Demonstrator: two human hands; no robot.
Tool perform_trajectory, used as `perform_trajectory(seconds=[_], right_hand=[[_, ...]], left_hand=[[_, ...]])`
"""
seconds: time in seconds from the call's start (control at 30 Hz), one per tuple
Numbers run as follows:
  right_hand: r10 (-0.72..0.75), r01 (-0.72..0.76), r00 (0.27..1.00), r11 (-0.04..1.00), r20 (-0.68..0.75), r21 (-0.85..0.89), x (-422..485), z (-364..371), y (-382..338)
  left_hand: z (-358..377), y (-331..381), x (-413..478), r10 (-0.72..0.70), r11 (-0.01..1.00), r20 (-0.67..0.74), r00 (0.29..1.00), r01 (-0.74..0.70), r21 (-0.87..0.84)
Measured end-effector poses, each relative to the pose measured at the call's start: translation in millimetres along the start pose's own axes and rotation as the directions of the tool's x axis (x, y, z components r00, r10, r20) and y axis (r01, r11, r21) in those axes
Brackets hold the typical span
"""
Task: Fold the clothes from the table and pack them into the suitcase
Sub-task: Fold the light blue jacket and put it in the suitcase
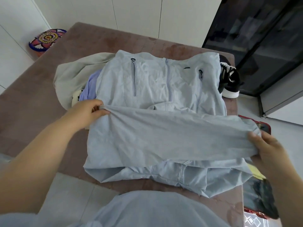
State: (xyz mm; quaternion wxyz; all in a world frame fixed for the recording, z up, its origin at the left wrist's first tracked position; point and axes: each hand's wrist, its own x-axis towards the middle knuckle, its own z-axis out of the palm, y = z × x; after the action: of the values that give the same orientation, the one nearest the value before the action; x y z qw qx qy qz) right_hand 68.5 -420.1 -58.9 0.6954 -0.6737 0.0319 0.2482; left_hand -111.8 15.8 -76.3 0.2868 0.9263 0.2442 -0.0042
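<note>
Jacket point(150, 79) of pale blue, zip-fronted, lies spread front-up across the middle of the table point(32, 99), its centre zip and two chest pocket zips showing on the far half. A broad band of the same fabric is drawn taut across the near half, from left to right, and covers the lower front. The left hand point(86, 112) pinches the left end of that band between thumb and curled fingers, just above the tabletop. The right hand point(268, 146) grips the right end, fingers wrapped round the bunched cloth, out past the table's right edge. Below the band, the jacket's near edge lies rumpled close to the table's front edge.

Under the jacket's far left side a lavender garment point(90, 87) peeks out, and beyond it lies a crumpled beige garment point(73, 74). A black and white sneaker point(229, 79) sits at the far right corner, touching the jacket. The table wears a dull mauve cover.

Beside the table on the right stands the open suitcase point(264, 124), red-rimmed, with dark contents and something yellow point(255, 171) inside. A dark glass cabinet point(262, 38) stands behind it. On the floor, far left, rests a round patterned cushion point(46, 40).
</note>
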Motion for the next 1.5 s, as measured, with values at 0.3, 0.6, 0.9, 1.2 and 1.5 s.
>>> perform_trajectory(seconds=[0.3,0.6,0.9,1.2,1.5], right_hand=[[-0.095,-0.1,0.919,0.883,-0.383,-0.458,20,-5,50],[-0.071,0.318,0.943,-0.08,0.324,-0.945,19,-7,107],[0.261,0.578,0.805,-0.146,0.532,-0.803,-14,-31,115],[0.151,0.635,0.773,-0.202,0.616,-0.746,-12,-9,132],[-0.119,0.702,0.697,-0.092,0.707,-0.707,7,-15,119]], left_hand=[[41,29,-2,0.162,0.96,-0.288,0.944,-0.083,0.269],[111,-31,-62,0.367,0.716,0.124,0.922,-0.365,0.595],[84,-87,-112,0.42,0.582,0.438,0.795,-0.606,0.542],[66,-94,-97,0.286,0.715,0.599,0.748,-0.582,0.386],[73,-110,-97,0.543,0.632,0.265,0.797,-0.596,0.495]])
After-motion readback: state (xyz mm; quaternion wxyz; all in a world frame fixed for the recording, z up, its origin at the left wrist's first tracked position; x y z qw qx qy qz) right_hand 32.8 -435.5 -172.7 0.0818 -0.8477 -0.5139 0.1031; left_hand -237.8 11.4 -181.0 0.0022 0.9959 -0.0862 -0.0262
